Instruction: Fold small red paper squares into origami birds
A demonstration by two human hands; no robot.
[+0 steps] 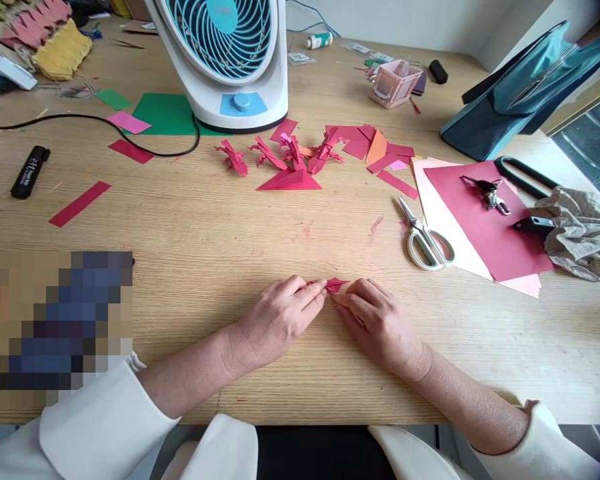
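Note:
A small folded red paper piece (336, 285) lies low over the desk between my hands. My left hand (287, 310) pinches its left part between thumb and fingers. On the other side, my right hand (377, 320) has its fingers curled and pressed against the paper's right part. Fingers cover both ends of the piece, so its full shape is hidden. Farther back stand several folded red paper figures (265, 155), with a flat folded red triangle (293, 180) in front of them.
White-handled scissors (430, 247) lie to the right, beside red paper sheets (480, 213) carrying keys (491, 193). A white fan (230, 100) stands at the back. Around it are paper strips (80, 204), a black marker (30, 172), a pink basket (396, 83) and a teal bag (510, 93).

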